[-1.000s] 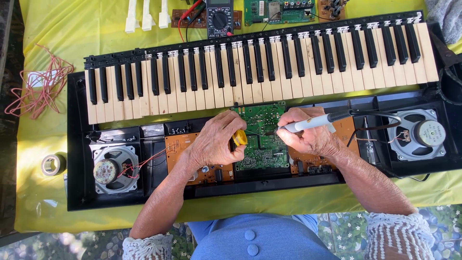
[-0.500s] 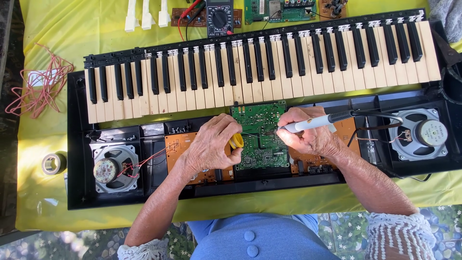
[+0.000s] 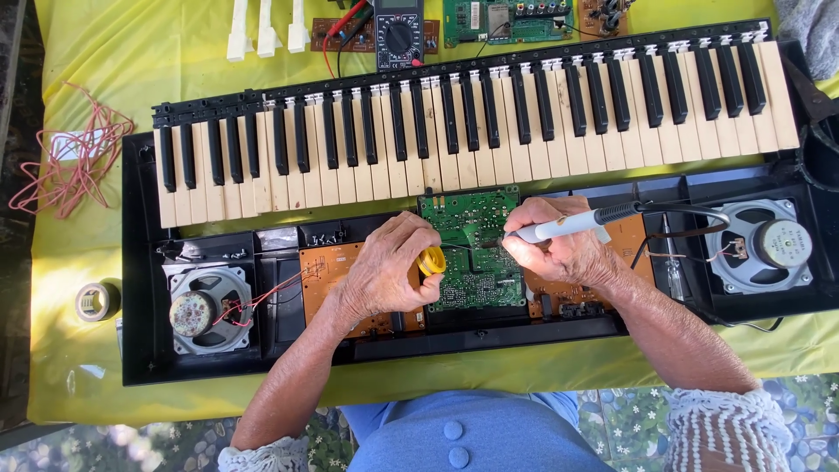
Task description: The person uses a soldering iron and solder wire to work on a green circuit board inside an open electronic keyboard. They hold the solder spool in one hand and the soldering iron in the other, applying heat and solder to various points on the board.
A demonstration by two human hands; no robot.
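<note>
Nearest the front edge of the yellow-covered table [image 3: 131, 52], an opened black keyboard case [image 3: 140, 350] is laid flat with its innards exposed. Over its middle a green circuit board [image 3: 476, 284] is worked on: the left hand [image 3: 384, 275] is curled shut around a small yellow solder spool [image 3: 431, 261], from which a thin strand is fed toward the board, while the right hand [image 3: 564, 249] is closed pen-fashion on a grey soldering iron [image 3: 568, 225], its tip brought down to the same spot — evidently so that solder and heat meet at one joint. Orange boards [image 3: 328, 271] are seen beside the green one, and a round speaker [image 3: 203, 308] sits at each end of the case. Behind runs the row of keys [image 3: 472, 131]. A tape roll [image 3: 94, 300] lies at the left edge; red wire [image 3: 74, 162] further back; a multimeter [image 3: 399, 35] and loose white keys [image 3: 262, 31] at the far edge.
</note>
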